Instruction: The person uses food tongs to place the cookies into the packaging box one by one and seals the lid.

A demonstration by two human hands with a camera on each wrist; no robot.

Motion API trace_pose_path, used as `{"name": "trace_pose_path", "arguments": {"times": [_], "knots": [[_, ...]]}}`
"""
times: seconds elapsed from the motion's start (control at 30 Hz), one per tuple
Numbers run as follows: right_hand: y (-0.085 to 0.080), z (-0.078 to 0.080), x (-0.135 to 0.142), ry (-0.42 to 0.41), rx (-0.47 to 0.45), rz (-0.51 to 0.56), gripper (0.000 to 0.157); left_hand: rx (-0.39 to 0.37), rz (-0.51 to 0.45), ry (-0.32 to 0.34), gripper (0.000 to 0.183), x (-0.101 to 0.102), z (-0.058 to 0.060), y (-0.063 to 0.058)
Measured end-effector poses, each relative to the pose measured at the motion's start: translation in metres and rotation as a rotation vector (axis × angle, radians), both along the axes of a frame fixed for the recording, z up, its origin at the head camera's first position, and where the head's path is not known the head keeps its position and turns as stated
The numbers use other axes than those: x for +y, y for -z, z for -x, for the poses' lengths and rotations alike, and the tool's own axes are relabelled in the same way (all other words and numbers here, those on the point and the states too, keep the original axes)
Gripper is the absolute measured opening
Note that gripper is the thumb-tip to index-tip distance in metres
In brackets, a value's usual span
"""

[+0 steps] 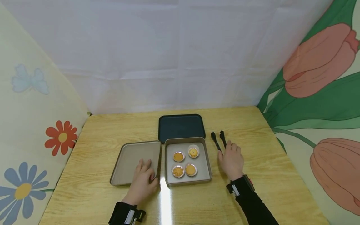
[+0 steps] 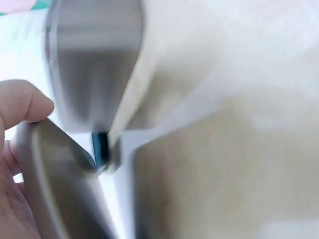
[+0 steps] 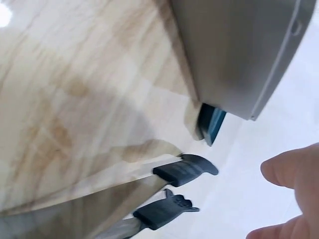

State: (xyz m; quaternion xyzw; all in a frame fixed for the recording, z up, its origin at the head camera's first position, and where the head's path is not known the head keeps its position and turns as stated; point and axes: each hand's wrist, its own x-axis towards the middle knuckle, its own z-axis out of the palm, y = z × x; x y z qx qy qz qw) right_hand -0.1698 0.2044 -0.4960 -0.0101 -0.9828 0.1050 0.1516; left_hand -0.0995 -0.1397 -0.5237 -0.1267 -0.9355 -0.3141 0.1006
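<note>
My left hand (image 1: 142, 185) is at the near right corner of a flat, beige metal lid (image 1: 127, 161). In the left wrist view its thumb (image 2: 25, 102) presses on the rim of the lid (image 2: 65, 179), with fingers on the other side. To the right stands a square baking tin (image 1: 208, 175) holding several small tarts (image 1: 178, 171) in foil cups. My right hand (image 1: 232, 160) hovers over the handle end of black-tipped tongs (image 1: 216, 142). The right wrist view shows its thumb and fingers spread apart, beside the tongs (image 3: 182, 170) with a gap.
A dark blue tray (image 1: 181, 126) lies right behind the baking tin. All of this stands on a wooden table (image 1: 98, 134). A white cloth (image 1: 135, 53) hangs at the back, and flower-patterned sheets (image 1: 25, 118) flank the sides.
</note>
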Motion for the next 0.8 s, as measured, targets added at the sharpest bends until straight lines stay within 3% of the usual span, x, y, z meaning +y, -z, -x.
{"name": "trace_pose_path", "arguments": {"times": [0.1, 0.23, 0.4, 0.53, 0.67, 0.8], "knots": [[-0.005, -0.002, -0.003, -0.016, -0.002, 0.021, 0.06, 0.098, -0.021, 0.014, 0.041, -0.006, 0.004, -0.015], [-0.017, -0.004, -0.009, -0.052, -0.008, 0.074, 0.061, 0.19, -0.154, 0.06, 0.04, -0.013, 0.013, -0.044], [-0.039, -0.008, -0.024, -0.156, 0.009, 0.189, 0.06, 0.191, -0.443, 0.026, 0.022, -0.018, 0.019, -0.087], [-0.055, -0.014, -0.041, -0.296, -0.022, 0.4, 0.057, 0.269, -0.621, 0.05, 0.018, -0.007, 0.018, -0.121], [-0.067, -0.013, -0.06, -0.436, -0.214, 0.716, 0.055, 0.356, -0.781, 0.122, 0.019, 0.009, 0.019, -0.143], [-0.068, -0.008, -0.077, -0.459, -0.458, 1.02, 0.06, 0.361, -1.194, 0.354, 0.019, 0.028, 0.027, -0.149]]}}
